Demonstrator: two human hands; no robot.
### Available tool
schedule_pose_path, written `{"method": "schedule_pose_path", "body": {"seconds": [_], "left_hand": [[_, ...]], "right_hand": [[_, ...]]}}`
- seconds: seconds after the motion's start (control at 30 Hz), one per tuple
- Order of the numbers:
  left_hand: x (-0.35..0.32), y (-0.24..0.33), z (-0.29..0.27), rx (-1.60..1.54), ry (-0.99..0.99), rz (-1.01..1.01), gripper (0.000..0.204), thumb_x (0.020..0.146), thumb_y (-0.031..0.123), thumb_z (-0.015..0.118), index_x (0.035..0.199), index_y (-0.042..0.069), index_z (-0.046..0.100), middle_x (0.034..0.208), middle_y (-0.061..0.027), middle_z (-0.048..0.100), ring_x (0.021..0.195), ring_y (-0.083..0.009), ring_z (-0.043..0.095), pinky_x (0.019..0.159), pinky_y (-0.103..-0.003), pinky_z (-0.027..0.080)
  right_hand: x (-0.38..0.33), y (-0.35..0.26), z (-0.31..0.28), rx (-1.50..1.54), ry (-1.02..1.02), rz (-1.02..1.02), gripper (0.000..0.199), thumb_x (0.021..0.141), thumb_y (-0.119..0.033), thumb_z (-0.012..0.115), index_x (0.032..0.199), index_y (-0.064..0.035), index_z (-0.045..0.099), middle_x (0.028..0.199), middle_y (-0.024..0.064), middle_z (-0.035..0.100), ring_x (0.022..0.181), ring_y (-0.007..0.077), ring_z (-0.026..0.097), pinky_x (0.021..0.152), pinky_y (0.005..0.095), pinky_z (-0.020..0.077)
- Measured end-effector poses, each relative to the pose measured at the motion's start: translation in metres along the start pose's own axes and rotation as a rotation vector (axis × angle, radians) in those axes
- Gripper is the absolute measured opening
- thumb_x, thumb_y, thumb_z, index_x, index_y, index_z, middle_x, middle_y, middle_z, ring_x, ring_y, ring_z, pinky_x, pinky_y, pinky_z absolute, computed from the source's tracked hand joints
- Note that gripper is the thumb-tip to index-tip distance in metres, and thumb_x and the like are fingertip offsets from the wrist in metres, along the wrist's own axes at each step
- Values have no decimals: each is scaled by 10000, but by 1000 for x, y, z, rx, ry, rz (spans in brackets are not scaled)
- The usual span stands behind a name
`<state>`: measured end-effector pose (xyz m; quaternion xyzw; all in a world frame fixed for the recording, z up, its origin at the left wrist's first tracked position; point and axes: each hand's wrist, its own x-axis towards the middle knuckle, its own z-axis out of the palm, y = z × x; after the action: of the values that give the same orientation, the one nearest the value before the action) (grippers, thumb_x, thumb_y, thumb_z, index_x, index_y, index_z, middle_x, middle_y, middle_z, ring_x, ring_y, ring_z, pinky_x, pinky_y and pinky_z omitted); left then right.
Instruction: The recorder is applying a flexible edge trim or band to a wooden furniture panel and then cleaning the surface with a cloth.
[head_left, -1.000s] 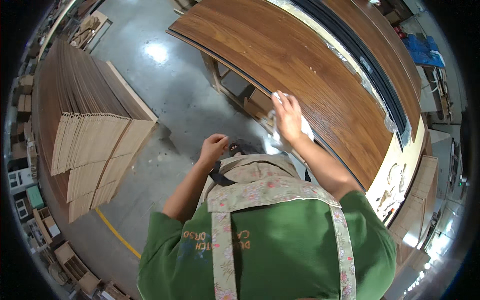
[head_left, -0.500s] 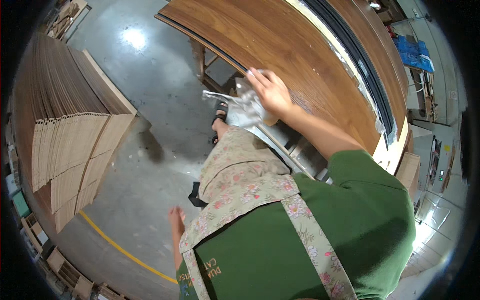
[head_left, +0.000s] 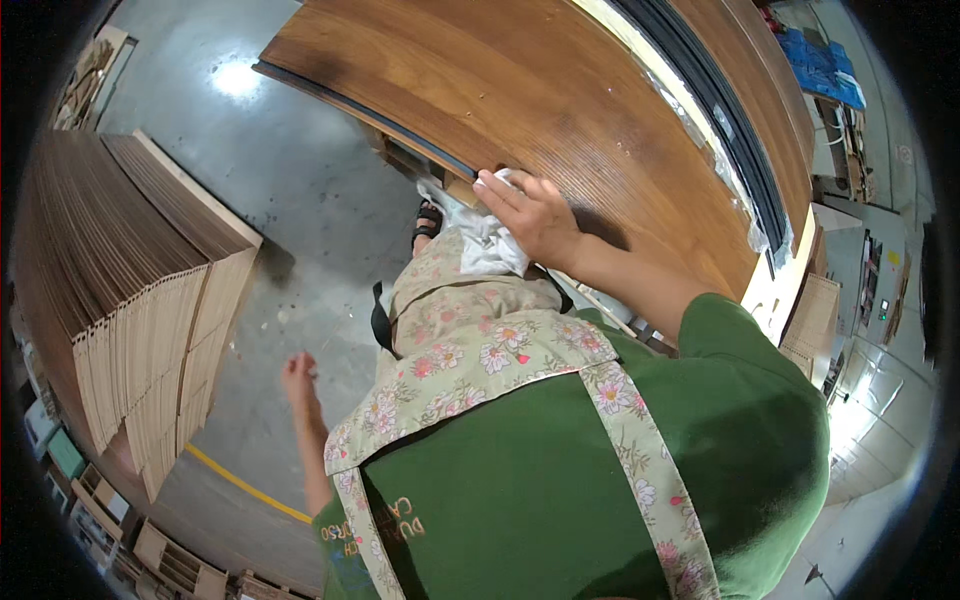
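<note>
My right hand is closed around a crumpled white cloth, which it presses against the near edge of a brown wood-grain panel. The cloth hangs below the hand in front of my apron. A dark strip runs along the panel's edge. Small pale specks lie on its surface. Away from the panel, over the floor on the left, my left hand hangs with its fingers curled and nothing visible in them.
A tall stack of brown boards with pale edges stands on the left. A yellow line crosses the grey floor. Black strips lie along the panel's far side, with more brown boards beyond. Wooden crates sit at lower left.
My right hand has moved down slightly with the cloth along the panel edge. My left hand has swung outward to the left and up. The whole view has shifted a little.
</note>
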<state>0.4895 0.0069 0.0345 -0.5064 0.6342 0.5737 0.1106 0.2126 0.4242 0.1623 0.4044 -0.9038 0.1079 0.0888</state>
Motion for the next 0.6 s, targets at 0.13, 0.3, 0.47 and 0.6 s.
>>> {"method": "schedule_pose_path", "body": {"seconds": [0.13, 0.3, 0.47, 0.6], "left_hand": [[28, 120, 62, 53, -129, 60, 335, 847, 309, 604, 1060, 54, 556, 900, -14, 594, 805, -113, 545, 680, -262, 408], [17, 238, 183, 111, -428, 310, 328, 857, 336, 588, 1010, 47, 600, 949, -36, 620, 872, -132, 561, 752, -280, 422], [-1, 299, 244, -49, -498, 263, 394, 855, 358, 589, 1034, 8, 566, 898, -45, 593, 847, -150, 569, 729, -311, 451], [14, 300, 266, -51, -485, 247, 450, 895, 426, 505, 1010, -6, 549, 933, -76, 571, 849, -155, 569, 728, -299, 456]], "right_hand": [[45, -10, 7, 43, 45, 21, 411, 705, -146, 558, 1104, -46, 568, 1212, 102, 535, 980, 243, 527, 761, 331, 417], [37, -11, 9, 38, 29, 63, 395, 730, -159, 570, 1113, -64, 572, 1215, 70, 541, 1003, 233, 517, 781, 332, 421], [-32, 1, -21, 50, -127, 129, 353, 750, -158, 574, 1095, -88, 604, 1215, 36, 551, 1006, 224, 514, 790, 342, 429], [44, -8, 26, 139, 177, 87, 306, 735, -133, 564, 1024, -42, 609, 1153, 113, 575, 946, 250, 575, 763, 357, 474]]}}
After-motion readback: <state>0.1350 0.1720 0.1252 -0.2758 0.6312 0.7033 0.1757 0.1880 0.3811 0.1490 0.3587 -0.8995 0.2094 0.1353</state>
